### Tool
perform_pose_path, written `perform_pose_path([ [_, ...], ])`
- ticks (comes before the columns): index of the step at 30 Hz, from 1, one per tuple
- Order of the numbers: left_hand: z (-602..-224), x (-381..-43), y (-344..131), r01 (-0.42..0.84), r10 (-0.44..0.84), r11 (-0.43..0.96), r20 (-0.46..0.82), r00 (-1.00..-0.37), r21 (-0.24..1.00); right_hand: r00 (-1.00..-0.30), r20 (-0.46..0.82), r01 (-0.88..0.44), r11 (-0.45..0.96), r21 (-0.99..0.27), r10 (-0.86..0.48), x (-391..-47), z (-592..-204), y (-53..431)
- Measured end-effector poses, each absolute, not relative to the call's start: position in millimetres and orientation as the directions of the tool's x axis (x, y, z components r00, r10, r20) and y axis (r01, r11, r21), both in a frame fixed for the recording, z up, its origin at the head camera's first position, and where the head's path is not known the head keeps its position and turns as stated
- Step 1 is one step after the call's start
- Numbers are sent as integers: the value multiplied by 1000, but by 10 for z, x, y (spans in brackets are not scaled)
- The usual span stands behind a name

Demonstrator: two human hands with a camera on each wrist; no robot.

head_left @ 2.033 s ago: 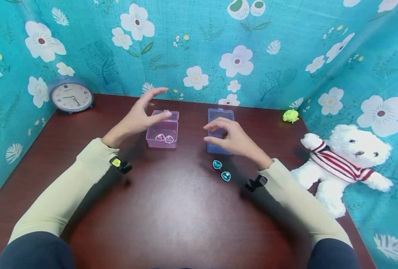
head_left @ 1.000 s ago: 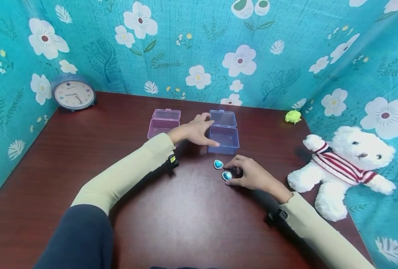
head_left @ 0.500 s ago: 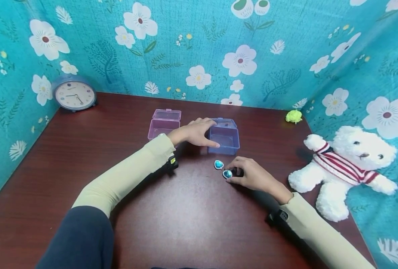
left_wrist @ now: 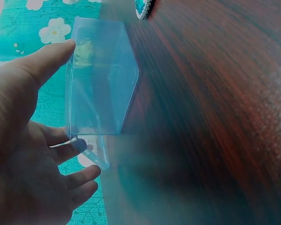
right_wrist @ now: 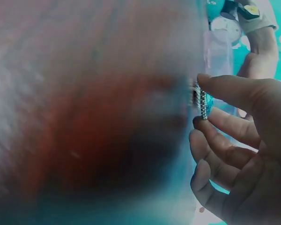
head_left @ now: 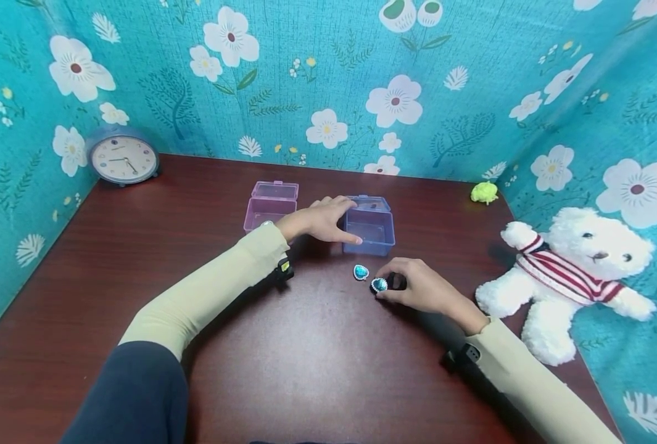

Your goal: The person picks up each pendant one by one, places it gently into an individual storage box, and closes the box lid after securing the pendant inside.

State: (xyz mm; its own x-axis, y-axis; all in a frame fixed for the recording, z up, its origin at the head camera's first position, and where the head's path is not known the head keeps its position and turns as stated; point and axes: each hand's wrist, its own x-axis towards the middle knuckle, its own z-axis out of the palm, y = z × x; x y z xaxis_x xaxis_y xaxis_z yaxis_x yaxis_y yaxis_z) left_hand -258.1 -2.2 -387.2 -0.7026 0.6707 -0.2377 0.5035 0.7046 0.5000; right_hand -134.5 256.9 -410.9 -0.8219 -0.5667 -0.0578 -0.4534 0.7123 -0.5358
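My left hand (head_left: 324,222) holds the open blue plastic box (head_left: 377,248) at its left side. In the left wrist view the thumb is on the rim of the box (left_wrist: 103,79), and the fingers are by the hinge and tilted-back lid (left_wrist: 97,154). My right hand (head_left: 419,287) pinches a blue heart-shaped jewel (head_left: 379,285) with a beaded rim between thumb and fingers. The right wrist view shows this jewel (right_wrist: 203,102) edge-on. A second blue jewel (head_left: 361,272) lies on the table, just left of the pinched one.
Behind my left forearm stands an open pink box (head_left: 272,206), a jewel edge (head_left: 267,223) just visible in it. A clock (head_left: 124,159) is at the back left. A yellow-green lump (head_left: 484,192) and a white teddy bear (head_left: 578,271) are on the right.
My left hand has crossed from the pink box to the blue box, whose lid has tipped further back. My right hand has come down from the blue box and pinched the nearer blue jewel, shifting it slightly.
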Motion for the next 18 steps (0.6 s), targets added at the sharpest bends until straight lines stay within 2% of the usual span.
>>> perform_pose_path([
  [18, -3852, -2571, -11, 500, 667, 712, -252, -701, 494, -883, 173, -459, 719, -522, -437, -1688, -3730, 2608],
])
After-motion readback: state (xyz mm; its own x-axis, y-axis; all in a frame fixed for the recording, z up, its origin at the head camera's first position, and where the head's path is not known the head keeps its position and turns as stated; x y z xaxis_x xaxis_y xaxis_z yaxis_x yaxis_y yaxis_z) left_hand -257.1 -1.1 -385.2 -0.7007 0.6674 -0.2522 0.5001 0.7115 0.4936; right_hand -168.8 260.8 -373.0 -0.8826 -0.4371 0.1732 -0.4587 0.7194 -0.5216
